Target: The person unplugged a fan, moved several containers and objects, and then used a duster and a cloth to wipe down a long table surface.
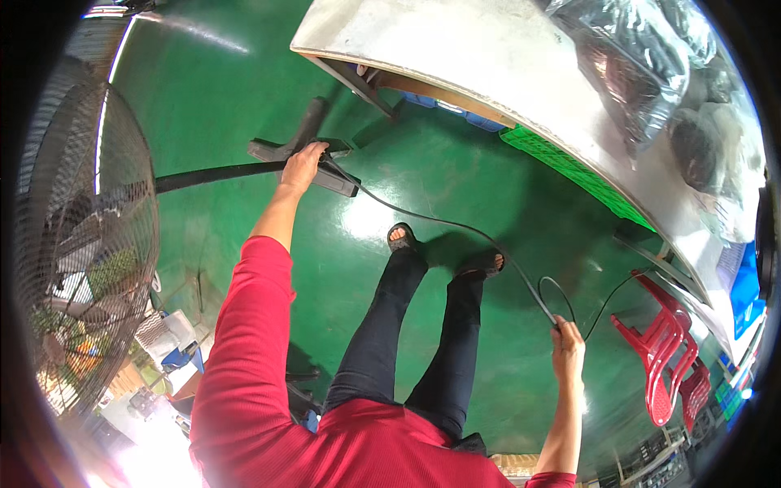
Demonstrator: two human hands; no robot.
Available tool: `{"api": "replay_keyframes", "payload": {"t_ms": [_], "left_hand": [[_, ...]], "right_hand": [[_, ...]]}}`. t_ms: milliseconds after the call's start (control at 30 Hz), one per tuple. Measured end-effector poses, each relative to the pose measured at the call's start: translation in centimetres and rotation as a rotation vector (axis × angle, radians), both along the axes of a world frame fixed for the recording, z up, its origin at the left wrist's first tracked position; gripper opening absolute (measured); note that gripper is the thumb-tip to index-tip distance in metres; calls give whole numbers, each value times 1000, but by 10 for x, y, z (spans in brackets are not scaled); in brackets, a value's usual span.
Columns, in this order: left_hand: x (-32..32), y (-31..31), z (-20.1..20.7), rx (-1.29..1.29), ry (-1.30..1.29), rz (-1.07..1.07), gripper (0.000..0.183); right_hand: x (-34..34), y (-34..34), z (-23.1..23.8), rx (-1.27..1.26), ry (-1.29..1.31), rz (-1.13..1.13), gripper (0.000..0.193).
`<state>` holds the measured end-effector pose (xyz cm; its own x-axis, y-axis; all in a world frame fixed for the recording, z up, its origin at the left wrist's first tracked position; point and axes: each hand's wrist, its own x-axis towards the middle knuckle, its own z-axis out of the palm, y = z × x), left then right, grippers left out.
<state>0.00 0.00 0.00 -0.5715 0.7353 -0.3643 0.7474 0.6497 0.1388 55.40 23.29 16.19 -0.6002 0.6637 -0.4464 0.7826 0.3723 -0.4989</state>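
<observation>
My left hand [301,168] is closed at the black pole [220,174] of a pedestal fan, in line with its cross-shaped base [303,134]. A black power cord [439,220] comes out by its fingertips; whether the fingers also grip the pole is hidden. The cord sags across in front of my feet to my right hand [568,350], which is closed around it. A loop of cord [561,285] hangs beside that hand, and a length runs on toward the table's underside. At the left stands the fan's large round wire cage [89,236].
A white-topped table [455,41] curves along the upper right, carrying clear plastic bags with dark contents [643,73]. Beneath it sit a green crate [569,175] and blue bins [455,112]. A red plastic stool [663,350] stands at right. Clutter [163,342] lies beyond the fan.
</observation>
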Motion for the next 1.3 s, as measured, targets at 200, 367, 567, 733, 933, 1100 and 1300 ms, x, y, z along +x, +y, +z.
{"api": "replay_keyframes", "payload": {"t_ms": [200,367,567,733,933,1100,1300], "left_hand": [[-11,30,-53,26,74,-187,42],[47,61,-116,145,91,-473,40],[147,133,-169,219,-150,-404,26],[204,160,-218,176,-111,-385,25],[237,179,-253,128,-64,-365,19],[260,209,-299,-110,-140,-475,24],[282,228,-350,-221,-340,-397,39]], "right_hand": [[-19,-17,-43,-44,-31,55,26],[12,-23,-56,-113,-144,5,26],[56,-15,-79,-99,-204,-65,28],[55,6,-94,-64,-153,-155,26],[-6,31,-100,-61,41,-212,25],[-14,38,-93,-25,142,-315,26],[2,37,-111,-49,105,-393,26]]}}
